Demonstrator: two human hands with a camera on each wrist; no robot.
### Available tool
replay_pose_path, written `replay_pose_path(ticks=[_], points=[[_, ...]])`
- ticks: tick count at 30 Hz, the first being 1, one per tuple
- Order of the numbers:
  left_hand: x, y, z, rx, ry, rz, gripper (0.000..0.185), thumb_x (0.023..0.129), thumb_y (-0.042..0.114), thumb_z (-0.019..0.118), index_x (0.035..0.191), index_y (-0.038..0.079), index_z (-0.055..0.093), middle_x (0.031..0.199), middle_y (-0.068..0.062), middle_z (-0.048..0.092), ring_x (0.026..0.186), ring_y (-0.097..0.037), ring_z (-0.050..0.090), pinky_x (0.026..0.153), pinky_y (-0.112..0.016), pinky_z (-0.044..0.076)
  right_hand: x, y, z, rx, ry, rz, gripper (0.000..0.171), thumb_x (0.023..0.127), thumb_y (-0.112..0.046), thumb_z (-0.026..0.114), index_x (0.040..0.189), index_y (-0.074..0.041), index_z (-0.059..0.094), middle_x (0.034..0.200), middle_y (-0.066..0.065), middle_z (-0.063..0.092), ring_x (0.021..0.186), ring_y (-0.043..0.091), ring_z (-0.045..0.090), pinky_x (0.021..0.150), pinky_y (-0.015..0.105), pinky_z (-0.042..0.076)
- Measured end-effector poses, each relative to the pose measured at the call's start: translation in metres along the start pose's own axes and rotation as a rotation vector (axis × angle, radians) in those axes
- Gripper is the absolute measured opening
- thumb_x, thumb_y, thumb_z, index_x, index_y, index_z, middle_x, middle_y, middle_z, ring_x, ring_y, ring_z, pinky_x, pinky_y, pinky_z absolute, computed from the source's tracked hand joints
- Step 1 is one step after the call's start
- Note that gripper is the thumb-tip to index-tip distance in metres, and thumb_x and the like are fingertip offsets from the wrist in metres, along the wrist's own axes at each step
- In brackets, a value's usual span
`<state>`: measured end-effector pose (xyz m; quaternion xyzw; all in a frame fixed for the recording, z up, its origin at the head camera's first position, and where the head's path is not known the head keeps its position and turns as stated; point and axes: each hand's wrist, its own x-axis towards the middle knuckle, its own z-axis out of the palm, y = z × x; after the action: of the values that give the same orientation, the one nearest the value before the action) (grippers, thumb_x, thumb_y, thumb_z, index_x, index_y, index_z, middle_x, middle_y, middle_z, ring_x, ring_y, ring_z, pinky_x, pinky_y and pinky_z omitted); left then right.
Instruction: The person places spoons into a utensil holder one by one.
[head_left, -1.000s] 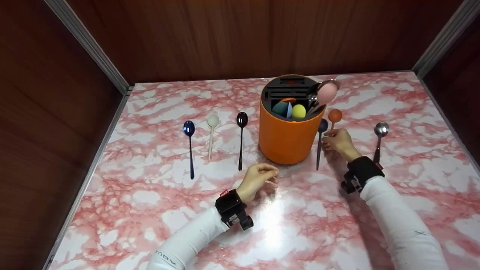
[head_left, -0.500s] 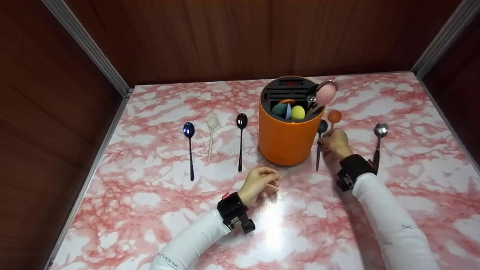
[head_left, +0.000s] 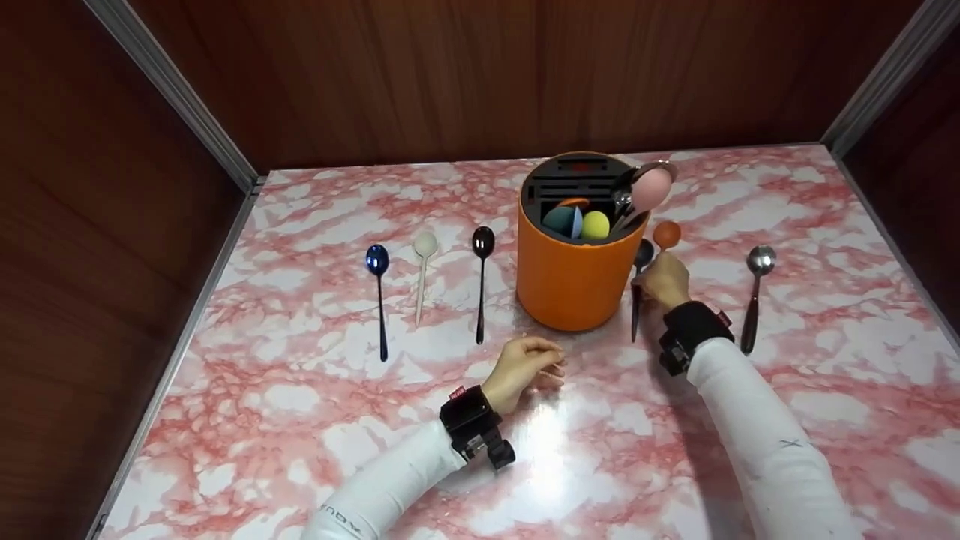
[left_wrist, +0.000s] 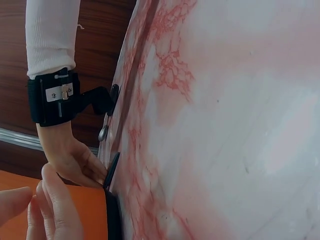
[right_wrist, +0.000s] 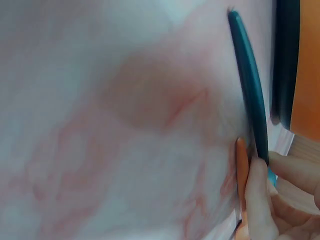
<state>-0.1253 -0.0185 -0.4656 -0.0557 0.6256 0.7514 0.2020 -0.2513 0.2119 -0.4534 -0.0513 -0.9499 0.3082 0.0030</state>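
Observation:
My right hand pinches the handle of a dark blue-grey spoon that lies just right of the orange utensil holder. In the right wrist view, thumb and finger close on either side of that dark handle. Beside it lies an orange spoon, its handle partly hidden by the hand. My left hand hovers in front of the holder with its fingers loosely bent and nothing in them.
The holder carries several spoons, among them a pink one leaning out rightward. To its left lie a blue spoon, a cream spoon and a black spoon. A silver spoon with a dark handle lies far right.
My right hand has moved left from beside the orange spoon onto the dark spoon's handle and taken hold of it. My left hand has shifted very slightly right and toward me.

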Motion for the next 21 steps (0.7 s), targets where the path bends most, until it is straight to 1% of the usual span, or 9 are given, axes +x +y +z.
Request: replay_pose_path(ticks=[4, 6, 8, 9, 11, 13, 15, 17, 21], points=[[0.001, 0.001, 0.004, 0.015, -0.008, 0.0, 0.023, 0.085, 0.0, 0.059, 0.104, -0.013, 0.058, 0.082, -0.015, 0.066, 0.058, -0.009, 0.06, 0.064, -0.031, 0.06, 0.001, -0.001, 0.001, -0.007, -0.005, 0.046, 0.021, 0.072, -0.006, 0.062, 0.077, 0.015, 0.06, 0.086, 0.033, 0.062, 0.081, 0.045, 0.058, 0.082, 0.053, 0.049], [0.001, 0.0, 0.005, 0.009, -0.015, -0.005, 0.024, 0.085, -0.001, 0.059, 0.105, -0.013, 0.057, 0.079, -0.011, 0.066, 0.056, -0.009, 0.059, 0.06, -0.027, 0.06, 0.001, 0.0, 0.0, 0.007, -0.009, 0.068, 0.02, 0.073, -0.007, 0.061, 0.076, 0.012, 0.06, 0.085, 0.032, 0.063, 0.08, 0.043, 0.06, 0.082, 0.052, 0.05], [0.002, 0.0, 0.006, 0.003, -0.023, -0.018, 0.024, 0.085, -0.001, 0.059, 0.105, -0.013, 0.057, 0.078, -0.009, 0.066, 0.055, -0.008, 0.059, 0.056, -0.023, 0.058, 0.002, 0.002, 0.001, 0.04, -0.017, 0.099, 0.018, 0.074, -0.008, 0.061, 0.074, 0.01, 0.06, 0.075, 0.027, 0.064, 0.068, 0.034, 0.063, 0.078, 0.046, 0.052], [0.002, -0.001, 0.007, -0.004, -0.026, -0.023, 0.024, 0.084, -0.001, 0.059, 0.105, -0.013, 0.057, 0.077, -0.008, 0.066, 0.054, -0.008, 0.059, 0.054, -0.022, 0.057, 0.002, 0.004, 0.001, 0.09, -0.032, 0.122, 0.016, 0.074, -0.008, 0.061, 0.073, 0.008, 0.06, 0.068, 0.022, 0.064, 0.062, 0.028, 0.064, 0.076, 0.043, 0.054], [0.002, -0.001, 0.008, -0.01, -0.03, -0.028, 0.022, 0.084, -0.001, 0.059, 0.104, -0.012, 0.058, 0.075, -0.007, 0.066, 0.054, -0.008, 0.059, 0.053, -0.022, 0.057, 0.002, 0.006, 0.0, 0.204, -0.068, 0.172, 0.011, 0.074, -0.007, 0.061, 0.073, 0.005, 0.061, 0.055, 0.008, 0.062, 0.049, 0.015, 0.061, 0.066, 0.033, 0.057], [0.003, -0.002, 0.009, -0.009, -0.031, -0.034, 0.021, 0.084, -0.001, 0.06, 0.103, -0.011, 0.058, 0.074, -0.006, 0.065, 0.053, -0.008, 0.059, 0.053, -0.023, 0.057, 0.001, 0.009, -0.001, 0.349, -0.115, 0.228, 0.009, 0.076, -0.005, 0.061, 0.076, 0.003, 0.061, 0.048, -0.005, 0.058, 0.043, 0.004, 0.057, 0.057, 0.024, 0.057], [0.004, -0.003, 0.01, -0.005, -0.031, -0.038, 0.022, 0.084, -0.001, 0.06, 0.103, -0.011, 0.058, 0.073, -0.005, 0.065, 0.054, -0.008, 0.059, 0.054, -0.023, 0.057, 0.0, 0.013, -0.003, 0.51, -0.158, 0.286, 0.008, 0.078, -0.003, 0.06, 0.08, 0.004, 0.061, 0.046, -0.007, 0.058, 0.044, 0.004, 0.059, 0.052, 0.021, 0.057], [0.005, -0.003, 0.011, -0.003, -0.031, -0.047, 0.022, 0.084, 0.0, 0.06, 0.103, -0.011, 0.059, 0.073, -0.004, 0.064, 0.054, -0.008, 0.059, 0.053, -0.023, 0.057, -0.002, 0.016, -0.005, 0.622, -0.186, 0.318, 0.007, 0.08, -0.003, 0.059, 0.082, 0.004, 0.06, 0.048, -0.007, 0.059, 0.046, 0.004, 0.06, 0.053, 0.019, 0.057], [0.007, -0.003, 0.014, -0.014, -0.034, -0.057, 0.02, 0.084, 0.0, 0.06, 0.102, -0.01, 0.059, 0.072, -0.003, 0.061, 0.054, -0.008, 0.058, 0.051, -0.02, 0.055, -0.007, 0.024, -0.009, 0.745, -0.226, 0.323, 0.004, 0.084, -0.004, 0.059, 0.083, 0.0, 0.059, 0.054, -0.007, 0.063, 0.052, 0.004, 0.062, 0.057, 0.018, 0.057]])
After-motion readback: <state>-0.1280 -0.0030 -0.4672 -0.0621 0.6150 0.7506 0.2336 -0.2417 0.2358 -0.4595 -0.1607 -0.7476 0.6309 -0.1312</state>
